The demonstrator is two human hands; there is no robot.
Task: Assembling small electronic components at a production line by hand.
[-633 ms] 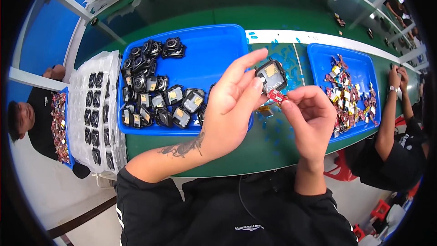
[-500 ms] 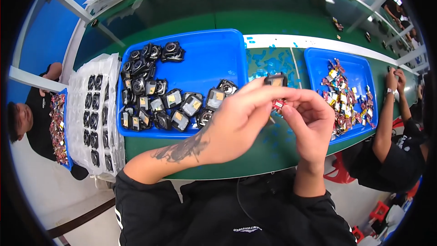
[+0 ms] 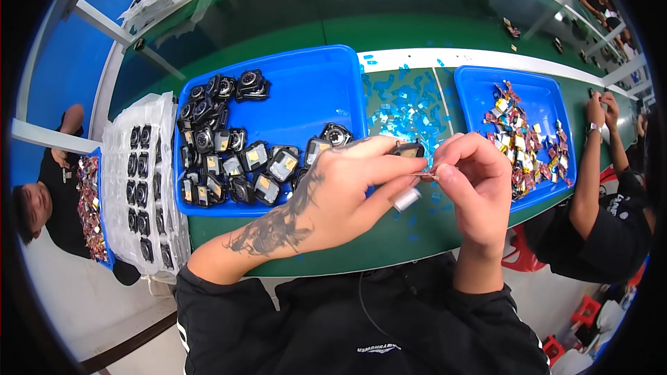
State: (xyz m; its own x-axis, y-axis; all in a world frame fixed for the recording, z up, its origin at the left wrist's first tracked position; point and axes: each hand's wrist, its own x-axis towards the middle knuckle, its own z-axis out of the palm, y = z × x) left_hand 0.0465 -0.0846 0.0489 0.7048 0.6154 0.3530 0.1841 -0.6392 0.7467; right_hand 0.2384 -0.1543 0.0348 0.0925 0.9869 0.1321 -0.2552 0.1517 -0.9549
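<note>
My left hand (image 3: 358, 184), tattooed along the forearm, is closed with a black watch case (image 3: 410, 148) tucked at its fingers. Its thumb and forefinger also pinch one side of a small reddish circuit board (image 3: 425, 175). A silver battery-like block (image 3: 407, 198) hangs below that board, next to the left thumb. Thumb and forefinger of my right hand (image 3: 478, 187) are pressed together on the board's other end. Fingers hide much of both parts.
A blue tray (image 3: 306, 62) of black watch cases stands left, another blue tray (image 3: 462, 87) of small circuit boards right. Blue film scraps (image 3: 410, 107) litter the green table between them. White plastic trays (image 3: 118, 187) hold watch cases far left. People sit at both sides.
The small board has turned in my fingers, and its silver block now shows below them. The watch case has shifted a little down and left. Both hands remain close together.
</note>
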